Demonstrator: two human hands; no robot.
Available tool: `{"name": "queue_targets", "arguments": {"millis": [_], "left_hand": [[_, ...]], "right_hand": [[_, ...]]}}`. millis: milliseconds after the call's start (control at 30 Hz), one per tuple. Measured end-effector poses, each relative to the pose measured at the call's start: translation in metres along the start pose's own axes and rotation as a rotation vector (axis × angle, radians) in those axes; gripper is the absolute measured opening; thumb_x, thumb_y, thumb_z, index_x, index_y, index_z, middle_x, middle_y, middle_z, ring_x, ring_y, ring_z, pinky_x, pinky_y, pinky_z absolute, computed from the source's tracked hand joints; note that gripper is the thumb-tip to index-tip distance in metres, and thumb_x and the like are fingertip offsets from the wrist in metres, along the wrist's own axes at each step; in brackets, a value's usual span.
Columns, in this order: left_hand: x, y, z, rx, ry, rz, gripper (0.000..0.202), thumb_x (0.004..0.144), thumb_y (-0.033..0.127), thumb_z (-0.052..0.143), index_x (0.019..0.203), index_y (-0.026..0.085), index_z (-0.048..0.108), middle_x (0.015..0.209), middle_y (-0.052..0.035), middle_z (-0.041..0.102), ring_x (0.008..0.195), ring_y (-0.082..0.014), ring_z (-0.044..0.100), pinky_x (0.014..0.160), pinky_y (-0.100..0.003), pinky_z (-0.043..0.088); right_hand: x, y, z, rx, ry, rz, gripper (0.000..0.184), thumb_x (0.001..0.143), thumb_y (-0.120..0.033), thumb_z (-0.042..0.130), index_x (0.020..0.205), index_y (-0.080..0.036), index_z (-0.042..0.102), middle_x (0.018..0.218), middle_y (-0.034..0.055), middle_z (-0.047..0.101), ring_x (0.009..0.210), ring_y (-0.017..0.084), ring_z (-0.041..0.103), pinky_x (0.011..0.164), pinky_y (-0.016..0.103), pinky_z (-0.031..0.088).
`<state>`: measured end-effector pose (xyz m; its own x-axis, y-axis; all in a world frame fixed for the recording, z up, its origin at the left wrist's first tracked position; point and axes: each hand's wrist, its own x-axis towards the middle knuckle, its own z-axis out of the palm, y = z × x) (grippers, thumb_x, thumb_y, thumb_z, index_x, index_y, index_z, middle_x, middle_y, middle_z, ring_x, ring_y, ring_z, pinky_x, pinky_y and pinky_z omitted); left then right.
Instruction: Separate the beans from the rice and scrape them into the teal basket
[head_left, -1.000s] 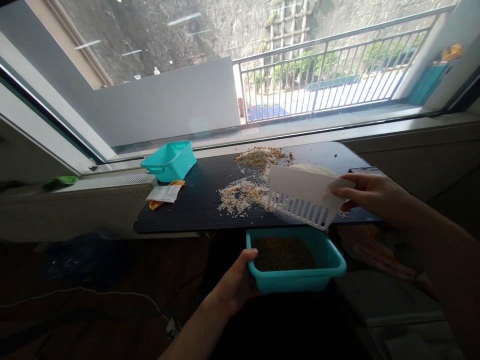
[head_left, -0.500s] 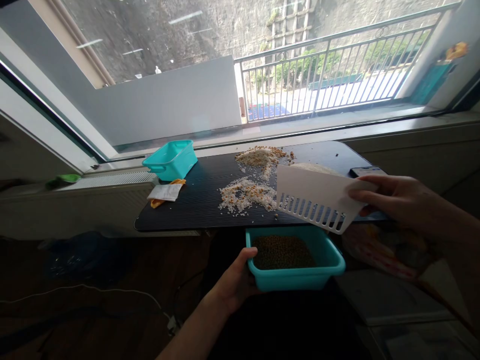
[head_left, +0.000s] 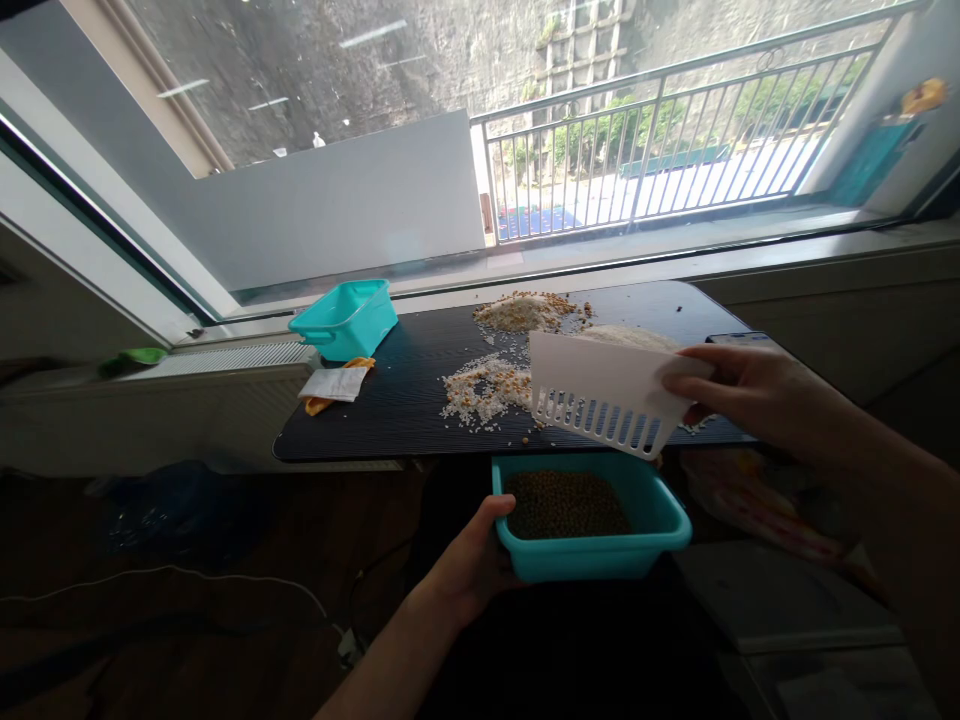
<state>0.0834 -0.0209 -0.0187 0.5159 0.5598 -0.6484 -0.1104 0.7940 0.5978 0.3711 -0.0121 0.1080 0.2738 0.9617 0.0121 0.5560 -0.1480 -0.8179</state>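
My left hand (head_left: 472, 560) grips the left end of a teal plastic basin (head_left: 592, 560), thumb over the rim, below the table's front edge. Small brown beans (head_left: 566, 503) cover the bottom of that basin. In my right hand (head_left: 720, 385) is a white slotted scoop (head_left: 600, 385), held by its right end with the slots pointing down, above the table's front edge. Just left of the scoop lies a loose spread of white rice grains with some beans (head_left: 484, 393). Farther back is a heap of rice and beans (head_left: 525, 312). A pale heap (head_left: 626, 337) is partly hidden behind the scoop.
On the dark table (head_left: 397, 425), a second teal basin (head_left: 349, 325) stands at the back left, with a folded white paper on an orange cloth (head_left: 335, 384) before it. A phone-like dark object (head_left: 739, 339) lies at the right. The window and a radiator (head_left: 232, 385) border the table.
My right hand has moved the slotted scoop a little to the left, across the edge of the rice spread. My left hand and the basin have stayed put.
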Motion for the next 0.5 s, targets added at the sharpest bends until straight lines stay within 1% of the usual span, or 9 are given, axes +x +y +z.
{"name": "queue_targets", "arguments": {"millis": [100, 200, 333, 433, 500], "left_hand": [[0.001, 0.0, 0.0, -0.008, -0.003, 0.0, 0.068, 0.068, 0.058, 0.063, 0.121, 0.016, 0.056, 0.109, -0.0118, 0.068, 0.096, -0.0265, 0.062, 0.081, -0.035, 0.045], [0.002, 0.001, -0.001, -0.01, 0.0, -0.003, 0.068, 0.067, 0.058, 0.063, 0.12, 0.017, 0.057, 0.108, -0.011, 0.068, 0.096, -0.0268, 0.062, 0.081, -0.035, 0.045], [0.001, 0.0, -0.004, -0.009, 0.009, -0.002, 0.066, 0.069, 0.058, 0.062, 0.121, 0.017, 0.058, 0.108, -0.0104, 0.069, 0.093, -0.0255, 0.063, 0.081, -0.035, 0.046], [-0.001, 0.001, -0.005, -0.004, 0.018, 0.0, 0.065, 0.071, 0.057, 0.06, 0.121, 0.016, 0.058, 0.108, -0.0107, 0.069, 0.092, -0.0249, 0.063, 0.08, -0.034, 0.046], [-0.003, 0.003, -0.006, 0.003, 0.022, 0.001, 0.065, 0.072, 0.056, 0.059, 0.122, 0.016, 0.057, 0.11, -0.0111, 0.069, 0.093, -0.0254, 0.064, 0.079, -0.034, 0.047]], "right_hand": [[0.002, 0.011, -0.004, 0.023, 0.016, -0.003, 0.032, 0.066, -0.042, 0.067, 0.085, -0.017, 0.07, 0.077, 0.0039, 0.072, 0.061, 0.016, 0.064, 0.057, 0.029, 0.054], [0.002, 0.013, -0.004, 0.034, 0.019, -0.007, 0.032, 0.064, -0.042, 0.068, 0.084, -0.017, 0.07, 0.074, 0.0035, 0.071, 0.059, 0.016, 0.064, 0.054, 0.029, 0.053], [-0.004, -0.003, 0.001, 0.038, 0.009, -0.047, 0.03, 0.062, -0.044, 0.069, 0.078, -0.019, 0.07, 0.064, 0.0011, 0.069, 0.052, 0.014, 0.06, 0.049, 0.028, 0.05], [-0.006, -0.014, 0.01, 0.079, -0.025, -0.036, 0.028, 0.06, -0.043, 0.069, 0.074, -0.019, 0.069, 0.062, 0.0007, 0.068, 0.053, 0.013, 0.059, 0.05, 0.027, 0.05], [-0.006, -0.016, 0.015, 0.111, -0.069, -0.021, 0.028, 0.06, -0.043, 0.069, 0.075, -0.019, 0.069, 0.062, 0.0004, 0.067, 0.053, 0.013, 0.059, 0.051, 0.026, 0.051]]}}
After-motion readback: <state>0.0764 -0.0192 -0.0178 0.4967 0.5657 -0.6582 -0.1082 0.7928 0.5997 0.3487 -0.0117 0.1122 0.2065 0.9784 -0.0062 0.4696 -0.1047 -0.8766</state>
